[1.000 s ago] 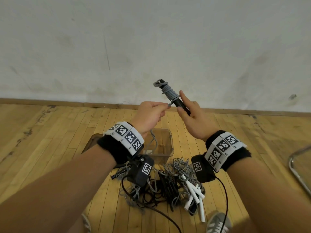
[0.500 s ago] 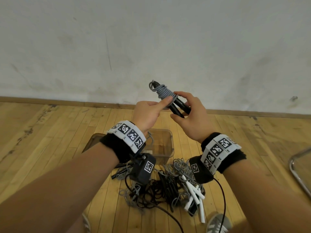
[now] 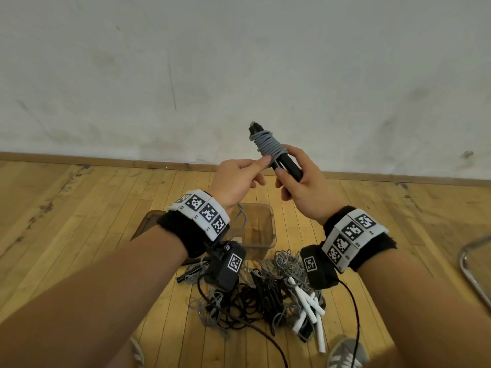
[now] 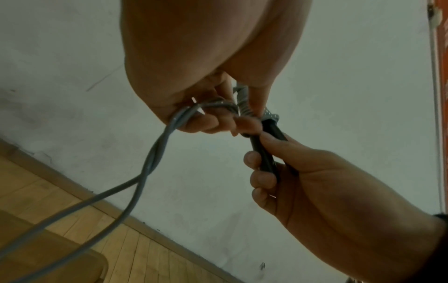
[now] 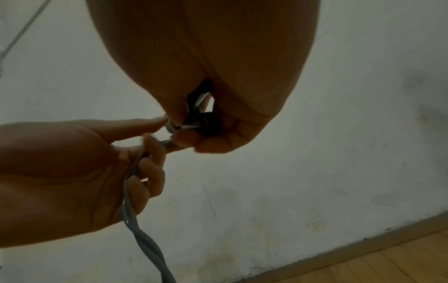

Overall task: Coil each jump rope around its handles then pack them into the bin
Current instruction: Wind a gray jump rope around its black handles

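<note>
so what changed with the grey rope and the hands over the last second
The right hand tilted the black handles more upright and shifted its grip nearer their lower end. The left hand carried the grey rope round again and now pinches it against the coil's lower edge. Unchanged: two loose strands trail from the left hand, and the bin and the tangled pile lie on the floor.

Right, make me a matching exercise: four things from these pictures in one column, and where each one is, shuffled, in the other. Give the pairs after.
Things:
1. black handles
2. grey rope
3. white handles
4. clear bin

Places:
A. on the floor behind the rope pile
B. in the right hand
C. in the tangled pile on the floor
D. wound round the black handles, loose end pinched by the left hand

Pairs: 1-B, 2-D, 3-C, 4-A
</note>
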`<action>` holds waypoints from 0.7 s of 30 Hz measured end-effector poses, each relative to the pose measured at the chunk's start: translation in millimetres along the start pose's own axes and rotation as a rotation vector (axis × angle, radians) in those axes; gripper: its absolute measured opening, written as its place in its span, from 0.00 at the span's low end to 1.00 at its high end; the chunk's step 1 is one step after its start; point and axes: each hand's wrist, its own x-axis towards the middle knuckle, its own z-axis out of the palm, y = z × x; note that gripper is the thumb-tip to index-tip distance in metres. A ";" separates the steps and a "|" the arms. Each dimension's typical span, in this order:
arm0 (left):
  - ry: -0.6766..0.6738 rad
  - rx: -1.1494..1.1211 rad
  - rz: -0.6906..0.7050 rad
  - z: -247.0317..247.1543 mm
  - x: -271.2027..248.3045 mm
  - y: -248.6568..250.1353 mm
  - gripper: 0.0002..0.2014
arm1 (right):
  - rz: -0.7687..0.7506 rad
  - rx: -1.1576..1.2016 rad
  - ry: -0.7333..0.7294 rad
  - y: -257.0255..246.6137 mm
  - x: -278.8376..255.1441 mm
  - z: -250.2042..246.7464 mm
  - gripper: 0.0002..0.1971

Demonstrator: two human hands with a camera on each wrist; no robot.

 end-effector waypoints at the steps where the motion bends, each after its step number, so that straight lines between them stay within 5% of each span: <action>1: -0.009 -0.018 -0.014 0.7 0.6 0.8 0.13 | -0.005 -0.034 0.042 0.8 1.8 -1.7 0.22; 6: -0.025 -0.063 -0.050 1.7 0.8 1.1 0.13 | -0.037 -0.252 0.064 9.0 1.5 -6.2 0.23; 12: -0.028 -0.075 -0.064 4.7 -4.0 5.9 0.23 | -0.065 -0.446 0.048 7.2 -0.9 -2.4 0.22; 21: 0.080 -0.010 -0.033 -1.2 -1.7 0.8 0.21 | -0.092 -0.287 -0.062 -3.3 -7.1 5.4 0.22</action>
